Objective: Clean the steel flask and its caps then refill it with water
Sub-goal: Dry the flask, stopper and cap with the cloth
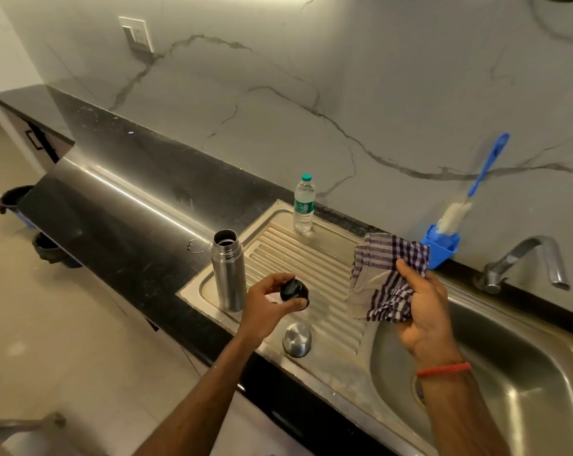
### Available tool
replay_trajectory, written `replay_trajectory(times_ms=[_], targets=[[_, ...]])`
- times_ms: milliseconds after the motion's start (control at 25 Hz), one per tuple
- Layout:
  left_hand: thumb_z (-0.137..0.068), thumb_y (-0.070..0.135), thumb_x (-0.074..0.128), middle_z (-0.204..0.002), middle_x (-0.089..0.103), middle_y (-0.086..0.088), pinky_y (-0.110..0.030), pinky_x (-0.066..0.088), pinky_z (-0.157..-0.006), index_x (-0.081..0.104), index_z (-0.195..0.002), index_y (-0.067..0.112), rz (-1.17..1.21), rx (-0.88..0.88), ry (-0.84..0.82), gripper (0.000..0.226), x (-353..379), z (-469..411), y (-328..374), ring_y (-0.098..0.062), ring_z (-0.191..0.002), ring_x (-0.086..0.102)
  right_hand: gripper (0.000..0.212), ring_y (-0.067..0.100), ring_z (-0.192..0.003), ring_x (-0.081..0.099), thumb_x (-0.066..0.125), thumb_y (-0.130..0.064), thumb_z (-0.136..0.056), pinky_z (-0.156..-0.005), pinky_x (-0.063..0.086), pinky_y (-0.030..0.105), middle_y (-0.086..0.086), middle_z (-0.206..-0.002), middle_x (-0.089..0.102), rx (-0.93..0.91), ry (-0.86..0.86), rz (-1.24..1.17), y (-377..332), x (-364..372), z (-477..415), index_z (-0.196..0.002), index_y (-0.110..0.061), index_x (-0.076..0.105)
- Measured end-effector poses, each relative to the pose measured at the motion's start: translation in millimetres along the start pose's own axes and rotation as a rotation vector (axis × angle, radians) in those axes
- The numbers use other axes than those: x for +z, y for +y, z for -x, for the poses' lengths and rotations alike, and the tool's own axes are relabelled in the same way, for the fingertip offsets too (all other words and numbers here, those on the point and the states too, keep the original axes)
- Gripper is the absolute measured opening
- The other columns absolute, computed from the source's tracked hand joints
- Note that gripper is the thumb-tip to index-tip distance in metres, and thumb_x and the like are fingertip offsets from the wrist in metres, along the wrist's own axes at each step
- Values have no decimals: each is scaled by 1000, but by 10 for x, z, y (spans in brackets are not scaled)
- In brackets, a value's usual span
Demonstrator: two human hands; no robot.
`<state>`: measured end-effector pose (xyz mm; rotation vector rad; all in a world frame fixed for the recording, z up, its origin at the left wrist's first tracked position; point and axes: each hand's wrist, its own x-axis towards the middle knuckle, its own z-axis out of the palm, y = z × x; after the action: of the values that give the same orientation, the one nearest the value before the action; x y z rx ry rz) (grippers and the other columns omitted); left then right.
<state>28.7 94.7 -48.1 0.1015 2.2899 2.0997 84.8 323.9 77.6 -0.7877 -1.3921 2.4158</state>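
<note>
The steel flask (pixel 229 271) stands upright and uncapped at the left end of the ribbed drainboard (pixel 311 258). My left hand (pixel 268 307) holds the black inner cap (pixel 294 290) by thumb and fingers just right of the flask. The steel outer cap (pixel 297 339) rests dome-up on the drainboard near its front edge, below that hand. My right hand (pixel 423 311) grips a purple-checked cloth (pixel 383 278) above the drainboard's right side. A plastic water bottle (pixel 303 205) with a green lid stands at the back of the drainboard.
The sink basin (pixel 508 373) lies at the right with a tap (pixel 525 261) behind it. A blue-handled bottle brush (pixel 469 192) leans in a blue holder (pixel 441 246) against the marble wall. Black countertop (pixel 130 205) stretches left.
</note>
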Motion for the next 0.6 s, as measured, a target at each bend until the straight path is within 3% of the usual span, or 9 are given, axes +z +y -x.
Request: replay_trajectory(times_ms=[80, 160, 320, 440, 520, 600], targets=[[-73, -3, 83, -113, 73, -3, -42, 57, -95, 73, -115, 21, 195, -44, -111, 50, 144, -38, 330, -24, -106, 71, 17, 25, -95, 74, 63, -11, -93, -83, 57, 47, 7, -105, 76, -2, 8, -34, -94, -79, 2, -105, -22, 69], [-72, -5, 82, -115, 72, -6, -42, 58, -94, 72, -117, 20, 188, 16, -231, 52, 284, -38, 603, -30, -108, 70, 18, 26, -96, 73, 63, -10, -93, -86, 56, 48, 10, -109, 75, -3, 23, -48, -185, -150, 31, -107, -20, 69], [-64, 10, 92, -113, 71, -4, -39, 60, -88, 64, -125, 26, 169, 146, -386, 69, 590, 36, 954, -27, -103, 70, 25, 19, -95, 73, 59, -16, -97, -78, 58, 40, 6, -115, 73, -170, 87, -41, -366, -311, 135, -121, -22, 66], [-59, 34, 97, -112, 72, -13, -37, 59, -81, 65, -116, 15, 576, -47, -454, 68, 877, 89, 1104, -27, -100, 70, 29, 24, -108, 67, 52, -24, -98, -89, 56, 47, -11, -106, 75, -366, -32, -47, -517, -334, 347, -112, -46, 64], [-70, 49, 87, -115, 70, -14, -35, 56, -77, 70, -114, 11, 799, -205, -504, 60, 1090, 170, 1249, -22, -98, 69, 35, 27, -118, 59, 56, -37, -93, -101, 48, 54, -8, -126, 66, -614, -262, 349, -519, -291, 501, -127, -47, 56], [-94, 39, 59, -118, 70, -14, -34, 58, -83, 72, -112, 11, 918, -282, -456, 36, 1277, 266, 1330, -22, -102, 70, 66, 19, -146, 31, 50, -66, -89, -117, 31, 48, -4, -161, 29, -891, -520, 1006, -360, -306, 470, -148, -39, 38]])
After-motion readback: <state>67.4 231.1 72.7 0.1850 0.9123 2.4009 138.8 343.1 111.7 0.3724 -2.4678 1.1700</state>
